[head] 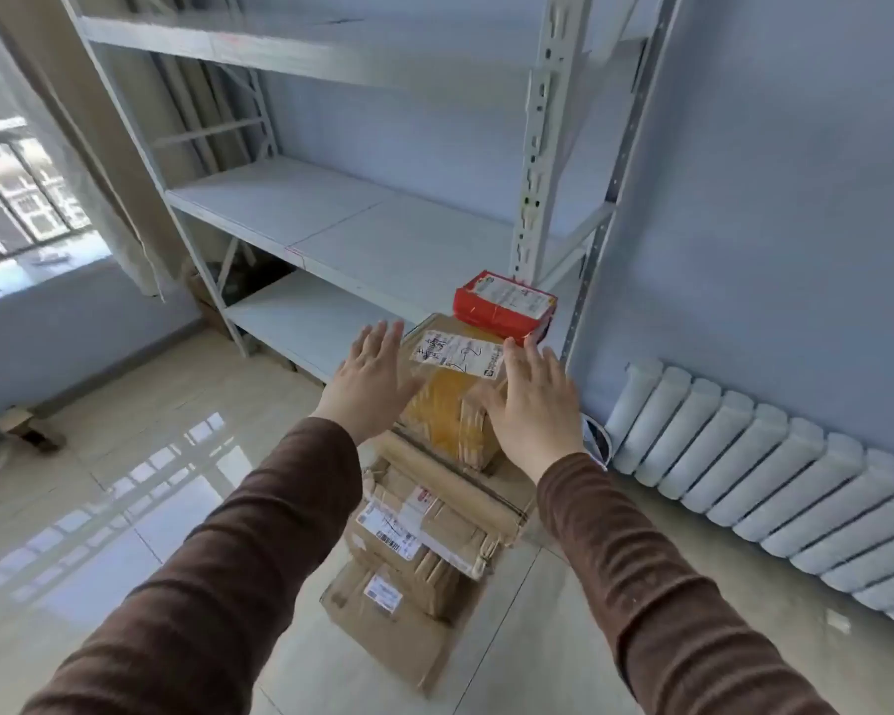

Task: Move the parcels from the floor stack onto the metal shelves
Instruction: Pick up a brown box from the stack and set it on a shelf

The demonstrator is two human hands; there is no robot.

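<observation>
We see the metal shelves [331,219] standing bare. Our left hand [367,376] and right hand [530,399] reach with straight fingers, holding nothing, to each side of the top parcel [450,405] on the floor stack [414,534], probably to lift it. Its label [460,353] has handwriting we cannot read. A red box [504,304] lies behind.

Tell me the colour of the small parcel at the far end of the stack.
Red, seen in the head view.

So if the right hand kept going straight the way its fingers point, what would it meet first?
Probably the red parcel atop the stack, just beyond the right hand; depth is unclear, so it might pass over.
</observation>
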